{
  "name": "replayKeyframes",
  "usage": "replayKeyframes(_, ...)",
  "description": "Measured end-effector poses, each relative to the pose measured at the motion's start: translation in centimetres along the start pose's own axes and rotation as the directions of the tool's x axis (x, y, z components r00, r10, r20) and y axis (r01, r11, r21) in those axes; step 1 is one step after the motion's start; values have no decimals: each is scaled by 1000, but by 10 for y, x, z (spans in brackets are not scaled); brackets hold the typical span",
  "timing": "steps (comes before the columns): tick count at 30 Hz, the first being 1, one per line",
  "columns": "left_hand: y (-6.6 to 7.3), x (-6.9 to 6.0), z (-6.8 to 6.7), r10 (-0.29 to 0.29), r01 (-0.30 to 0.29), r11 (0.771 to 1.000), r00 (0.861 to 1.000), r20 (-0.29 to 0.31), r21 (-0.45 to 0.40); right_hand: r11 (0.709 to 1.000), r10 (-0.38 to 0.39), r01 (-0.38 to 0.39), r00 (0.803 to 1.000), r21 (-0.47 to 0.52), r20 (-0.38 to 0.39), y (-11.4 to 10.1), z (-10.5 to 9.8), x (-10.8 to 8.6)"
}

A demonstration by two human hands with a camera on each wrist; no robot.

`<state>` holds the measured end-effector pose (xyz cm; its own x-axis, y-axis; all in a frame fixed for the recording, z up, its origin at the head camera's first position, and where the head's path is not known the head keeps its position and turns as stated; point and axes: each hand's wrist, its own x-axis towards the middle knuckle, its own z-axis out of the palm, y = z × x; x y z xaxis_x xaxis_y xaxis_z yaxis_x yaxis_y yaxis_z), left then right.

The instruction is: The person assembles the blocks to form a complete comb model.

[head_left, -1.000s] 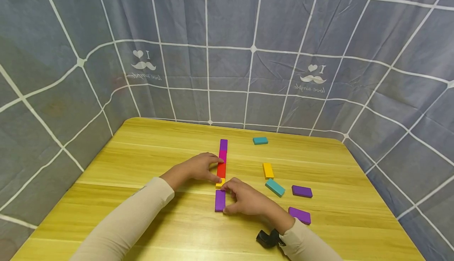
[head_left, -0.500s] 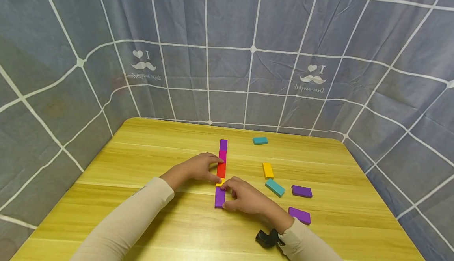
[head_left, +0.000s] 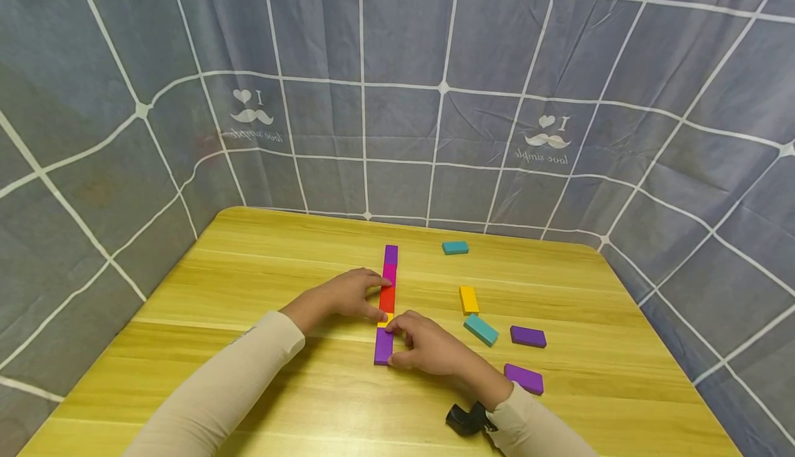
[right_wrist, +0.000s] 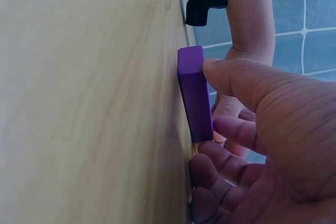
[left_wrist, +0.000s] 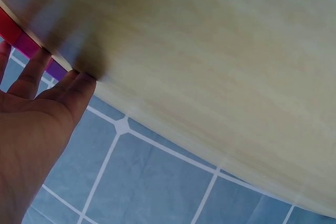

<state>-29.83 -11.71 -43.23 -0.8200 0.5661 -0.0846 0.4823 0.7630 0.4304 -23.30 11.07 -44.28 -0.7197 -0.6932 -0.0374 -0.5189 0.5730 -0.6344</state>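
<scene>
In the head view, a row of flat blocks runs down the table: a purple block (head_left: 390,255) at the far end, then a pink block (head_left: 389,274), a red block (head_left: 387,299) and a yellow block (head_left: 383,321). A nearer purple block (head_left: 383,348) meets the yellow one end to end. My left hand (head_left: 344,295) lies along the row's left side, its spread fingers touching the pink block and its thumb by the yellow one. My right hand (head_left: 431,345) holds the nearer purple block between thumb and curled index finger, as the right wrist view shows.
Right of the row lie a teal block (head_left: 455,247), a yellow block (head_left: 468,300), another teal block (head_left: 481,330) and two purple blocks, one (head_left: 528,336) beyond the other (head_left: 524,378). A black device (head_left: 464,420) sits at the right wrist. A grey curtain (head_left: 397,119) surrounds the table.
The nearer purple block has slid away from me until its gap to the yellow block closed, and its near end has shifted slightly left. My left hand has stayed in place.
</scene>
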Motion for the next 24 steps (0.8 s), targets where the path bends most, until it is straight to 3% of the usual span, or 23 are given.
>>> replayKeyframes(15,1,0,0,4,-4,1000,1000,8,0,1000,24,-24,1000,4,-3,0,0,-1)
replayKeyframes(24,1,1,0,-35,35,999,999,19,0,990,14,-14,1000,139,2,11,-24,-7)
